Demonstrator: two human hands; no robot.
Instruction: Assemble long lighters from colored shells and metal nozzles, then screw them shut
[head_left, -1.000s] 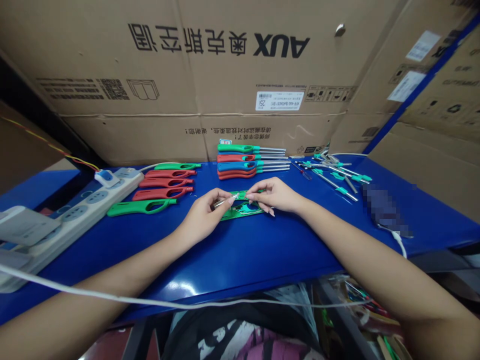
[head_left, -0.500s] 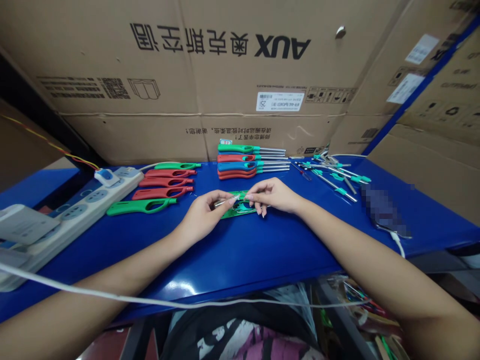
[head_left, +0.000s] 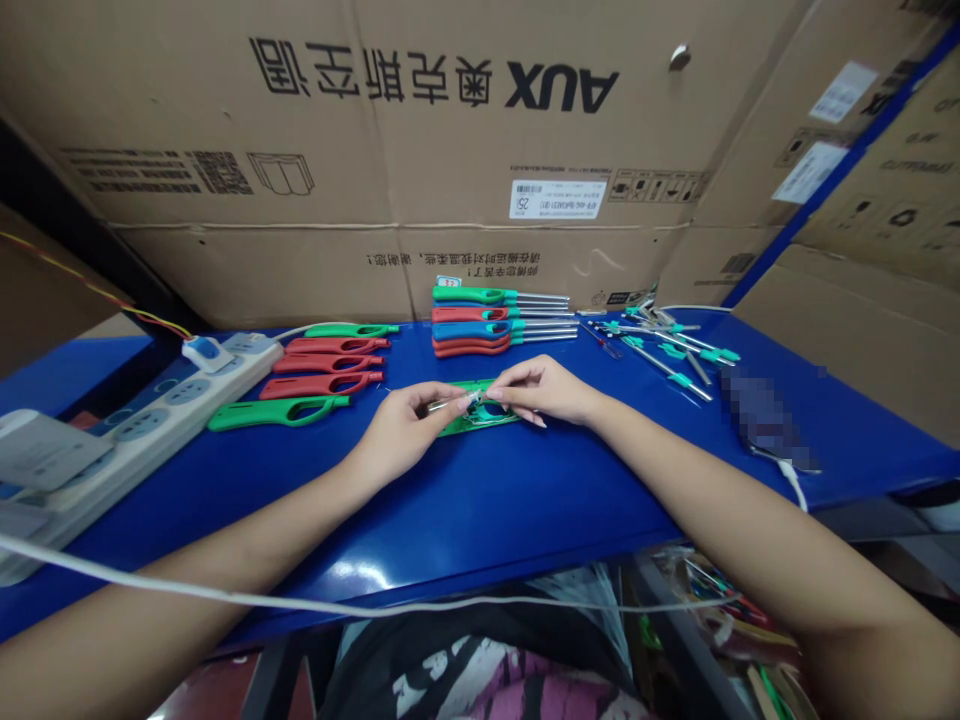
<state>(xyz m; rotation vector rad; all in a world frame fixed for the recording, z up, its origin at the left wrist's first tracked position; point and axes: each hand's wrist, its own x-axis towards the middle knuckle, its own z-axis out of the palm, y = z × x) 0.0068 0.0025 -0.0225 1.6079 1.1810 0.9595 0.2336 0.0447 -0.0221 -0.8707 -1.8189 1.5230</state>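
Observation:
My left hand [head_left: 401, 428] is closed around a thin metal piece [head_left: 437, 406] whose end shows between thumb and fingers. Facing it, my right hand [head_left: 549, 388] pinches at the same spot; whatever lies between its fingertips is too small to name. Under both hands a green lighter handle shell [head_left: 459, 428] lies on the table, with small parts and a thin wire-like piece in it. My fingers hide much of the shell.
Left are red and green lighter handles [head_left: 326, 385] and a white power strip [head_left: 184, 395]. Assembled lighters [head_left: 469, 330] are stacked behind my hands. Metal tubes with teal ends [head_left: 667, 370] and a blurred dark object [head_left: 765, 415] lie right. A white cable [head_left: 360, 607] crosses in front.
Both hands stay over the green shell with small finger movements. The right hand's lower fingers have shifted slightly to the right. The camera view has moved a little.

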